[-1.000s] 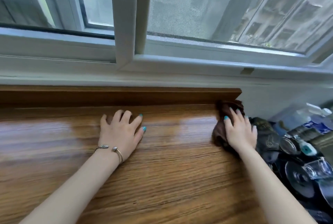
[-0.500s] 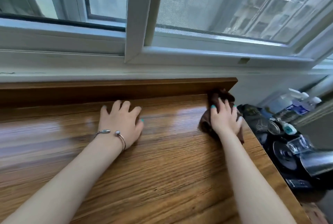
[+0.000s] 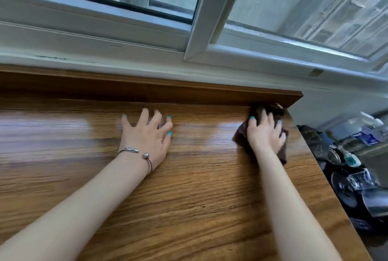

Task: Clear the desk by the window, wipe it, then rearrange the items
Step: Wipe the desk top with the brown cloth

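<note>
I see the brown cloth (image 3: 261,132) at the surface's (image 3: 199,197) far right corner, about 2 o'clock, against the raised back ledge (image 3: 147,90). My right hand (image 3: 265,135) presses on it, fingers spread, grip flat. My left hand (image 3: 147,137) rests open-palmed at 12 o'clock, holding nothing. Bottles and glassware (image 3: 357,168) sit off the right edge.

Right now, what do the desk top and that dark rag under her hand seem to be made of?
The desk looks like wood or a wood-grain laminate: brown streaked grain, with a glossy finish that mirrors the window light; which of the two, I cannot tell. The rag under the right hand seems a soft dark brown cloth: it bunches and folds, matte, no shine. Its weave is too blurred to name.
</note>
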A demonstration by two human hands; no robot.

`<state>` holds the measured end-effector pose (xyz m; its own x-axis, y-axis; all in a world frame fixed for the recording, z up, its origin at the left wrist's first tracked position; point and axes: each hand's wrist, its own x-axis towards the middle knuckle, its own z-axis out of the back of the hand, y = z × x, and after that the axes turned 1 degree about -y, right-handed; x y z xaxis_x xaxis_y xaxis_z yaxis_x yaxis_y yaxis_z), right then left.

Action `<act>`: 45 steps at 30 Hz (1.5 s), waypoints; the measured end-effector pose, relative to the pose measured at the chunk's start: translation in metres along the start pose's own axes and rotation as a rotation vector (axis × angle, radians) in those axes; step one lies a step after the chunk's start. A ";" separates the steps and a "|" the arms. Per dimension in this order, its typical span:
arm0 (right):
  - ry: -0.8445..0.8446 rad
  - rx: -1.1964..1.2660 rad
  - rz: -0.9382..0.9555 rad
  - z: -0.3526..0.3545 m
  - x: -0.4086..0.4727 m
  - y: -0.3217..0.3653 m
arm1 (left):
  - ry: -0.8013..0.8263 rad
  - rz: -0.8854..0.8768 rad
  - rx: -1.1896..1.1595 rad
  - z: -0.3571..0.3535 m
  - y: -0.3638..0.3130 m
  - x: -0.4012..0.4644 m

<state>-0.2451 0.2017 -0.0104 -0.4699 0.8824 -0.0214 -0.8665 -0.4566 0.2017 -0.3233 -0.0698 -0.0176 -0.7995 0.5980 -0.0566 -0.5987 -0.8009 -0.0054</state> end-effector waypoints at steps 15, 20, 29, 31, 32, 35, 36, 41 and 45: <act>0.060 0.011 0.263 -0.017 -0.104 0.081 | 0.075 0.064 -0.107 0.027 0.074 -0.022; 0.118 -0.037 0.732 -0.037 -0.191 0.137 | 0.085 0.157 -0.127 0.012 0.108 -0.043; 0.015 0.030 0.146 -0.031 -0.169 0.136 | 0.137 0.075 -0.079 -0.001 0.120 -0.049; 0.072 0.010 0.519 -0.046 -0.209 0.172 | 0.093 0.095 -0.099 -0.005 0.121 -0.052; 0.132 -0.012 0.651 -0.045 -0.217 0.177 | 0.074 0.099 -0.108 -0.005 0.121 -0.052; 0.214 -0.051 0.638 -0.027 -0.171 0.141 | 0.017 0.104 -0.125 -0.003 0.116 -0.051; 0.177 -0.044 0.509 -0.022 -0.149 0.119 | 0.007 0.107 -0.129 -0.002 0.115 -0.051; -0.017 0.029 -0.020 -0.017 -0.122 0.095 | -0.001 0.119 -0.134 0.001 0.121 -0.050; 0.072 -0.016 0.585 -0.040 -0.191 0.153 | 0.029 0.121 -0.135 0.006 0.126 -0.049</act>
<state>-0.2951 -0.0411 -0.0141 -0.8802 0.4741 0.0221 -0.4624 -0.8671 0.1853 -0.3597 -0.2001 -0.0097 -0.8623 0.4976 -0.0938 -0.4849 -0.8648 -0.1303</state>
